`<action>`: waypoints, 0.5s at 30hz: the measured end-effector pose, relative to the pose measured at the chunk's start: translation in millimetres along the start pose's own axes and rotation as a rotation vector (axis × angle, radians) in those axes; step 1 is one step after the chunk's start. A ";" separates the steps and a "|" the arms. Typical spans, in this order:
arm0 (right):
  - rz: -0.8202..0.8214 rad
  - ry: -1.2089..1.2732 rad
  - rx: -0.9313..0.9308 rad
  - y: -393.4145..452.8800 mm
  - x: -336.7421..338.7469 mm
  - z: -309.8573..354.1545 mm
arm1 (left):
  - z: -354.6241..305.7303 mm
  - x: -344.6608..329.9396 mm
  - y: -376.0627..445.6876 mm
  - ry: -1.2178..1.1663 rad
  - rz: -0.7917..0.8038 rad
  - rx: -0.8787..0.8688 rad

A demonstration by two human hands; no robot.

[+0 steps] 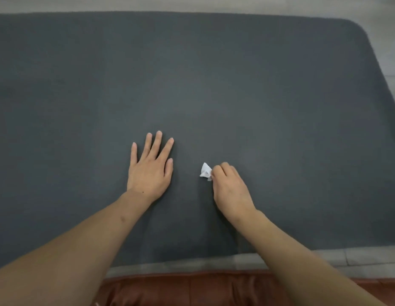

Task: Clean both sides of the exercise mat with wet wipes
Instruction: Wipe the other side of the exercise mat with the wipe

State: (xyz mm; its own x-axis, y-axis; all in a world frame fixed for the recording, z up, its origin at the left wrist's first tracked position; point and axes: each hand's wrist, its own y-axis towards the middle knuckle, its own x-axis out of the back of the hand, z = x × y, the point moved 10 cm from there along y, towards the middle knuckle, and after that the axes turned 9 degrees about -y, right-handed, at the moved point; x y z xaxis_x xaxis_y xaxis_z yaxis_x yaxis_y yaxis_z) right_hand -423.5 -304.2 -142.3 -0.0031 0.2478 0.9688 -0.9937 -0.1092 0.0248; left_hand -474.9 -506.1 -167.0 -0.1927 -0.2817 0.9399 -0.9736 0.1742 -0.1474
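Observation:
A dark grey exercise mat (192,74) lies flat on the floor and fills most of the view. My left hand (150,168) rests flat on it with the fingers spread, a little left of centre. My right hand (230,187) is to its right, fingers curled round a small crumpled white wet wipe (205,171). The wipe sticks out at the fingertips and sits against the mat's surface.
Pale floor (368,258) shows along the mat's near edge, beyond its far edge and at the rounded far right corner. A brown leather-like surface (192,290) lies at the bottom of the view, just in front of me.

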 end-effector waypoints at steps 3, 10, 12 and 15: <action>-0.020 -0.013 0.040 54.1 -4.6 8.5 | 23.7 12.8 43.7 -0.012 0.012 0.056; -0.077 -0.009 0.053 201.8 -6.3 6.8 | 77.1 53.3 172.3 -0.009 -0.015 0.109; -0.082 -0.018 0.035 243.3 -7.6 3.0 | 84.4 70.3 203.0 0.021 -0.077 0.061; -0.060 -0.030 0.013 297.0 -10.9 -1.2 | 94.5 100.1 252.8 0.039 -0.195 -0.015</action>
State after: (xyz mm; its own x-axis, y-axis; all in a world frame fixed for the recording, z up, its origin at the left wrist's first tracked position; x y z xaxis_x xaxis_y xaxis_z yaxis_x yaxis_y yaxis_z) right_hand -718.7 -338.1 -145.8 0.0595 0.2257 0.9724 -0.9905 -0.1080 0.0857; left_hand -751.9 -579.3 -139.3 0.0042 -0.2748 0.9615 -0.9900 0.1341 0.0427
